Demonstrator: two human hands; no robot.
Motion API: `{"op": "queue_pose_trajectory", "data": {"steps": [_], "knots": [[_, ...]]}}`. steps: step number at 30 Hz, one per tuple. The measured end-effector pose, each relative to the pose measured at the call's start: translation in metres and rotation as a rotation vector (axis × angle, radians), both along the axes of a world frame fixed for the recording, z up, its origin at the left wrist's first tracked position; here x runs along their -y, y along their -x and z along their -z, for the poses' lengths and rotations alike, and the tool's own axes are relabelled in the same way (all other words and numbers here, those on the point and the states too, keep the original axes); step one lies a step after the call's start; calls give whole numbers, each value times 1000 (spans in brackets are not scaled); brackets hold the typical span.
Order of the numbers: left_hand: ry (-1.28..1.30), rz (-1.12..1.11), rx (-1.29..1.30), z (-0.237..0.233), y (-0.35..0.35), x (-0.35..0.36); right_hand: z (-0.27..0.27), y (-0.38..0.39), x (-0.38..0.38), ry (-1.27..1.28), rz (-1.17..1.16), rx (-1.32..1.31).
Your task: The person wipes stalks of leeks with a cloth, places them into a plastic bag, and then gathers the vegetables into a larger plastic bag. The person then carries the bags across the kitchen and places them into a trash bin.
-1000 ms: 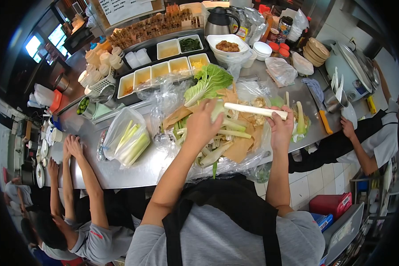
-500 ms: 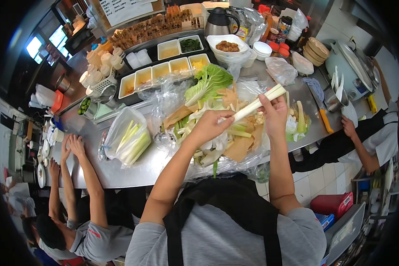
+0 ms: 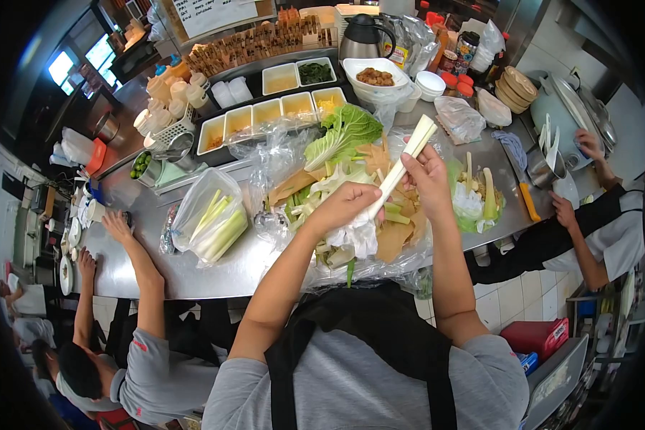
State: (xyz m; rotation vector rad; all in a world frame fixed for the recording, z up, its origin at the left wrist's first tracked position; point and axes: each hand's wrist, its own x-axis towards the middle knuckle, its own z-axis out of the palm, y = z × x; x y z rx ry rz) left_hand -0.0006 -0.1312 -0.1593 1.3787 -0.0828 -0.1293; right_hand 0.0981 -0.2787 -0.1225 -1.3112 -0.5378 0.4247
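Steel counter (image 3: 215, 276), long and crowded, in a busy kitchen. Entries run left to right.

1. Co-worker's hand (image 3: 116, 226), at 9 o'clock of the view, flat on the counter.
2. Bowl of limes (image 3: 142, 163), at 10 o'clock, near a white basket of bottles.
3. Clear bag (image 3: 211, 218) of pale green stalks, lying at 9 o'clock from the person's hands and apart from them.
4. Sauce tubs (image 3: 265, 113), two rows, at 11 o'clock behind the bag.
5. Heap of trimmings (image 3: 337, 247) on plastic and brown paper, directly below the hands, with a cabbage leaf (image 3: 347, 129) at its 12 o'clock.
6. Left hand (image 3: 342, 206), fingers curled tight around the lower end of the white stalk (image 3: 403, 166).
7. White stalk: long, held in the air above the heap, top tilted toward 1 o'clock, touching only the two hands.
8. Right hand (image 3: 428, 175), thumb and fingers pinching the stalk about its middle.
9. Knife (image 3: 527, 201), orange handle, flat on the counter at 3 o'clock, well apart.
10. Rice cooker (image 3: 566, 100), at 2 o'clock, a second co-worker's hands beside it.

Handling note: the work looks like stripping the stalk's outer layer. In my judgement the lower hand should anchor firmly while the upper fingers draw along the length. The stalk is best held over the heap so scraps fall there, and gripped lightly enough not to snap.
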Motion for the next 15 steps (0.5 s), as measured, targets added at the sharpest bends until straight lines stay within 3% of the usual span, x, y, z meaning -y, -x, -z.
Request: {"op": "queue_pose_trajectory", "data": {"steps": [2,5,15], "knots": [[-331,-255,148,3,-2,4,0,3,-4,60,97,69],[-527,-351,238,-5,0,7,0,7,-10,33,174,145],[-614,-340,211,-5,6,2,-6,13,-23,-21,158,206]]}}
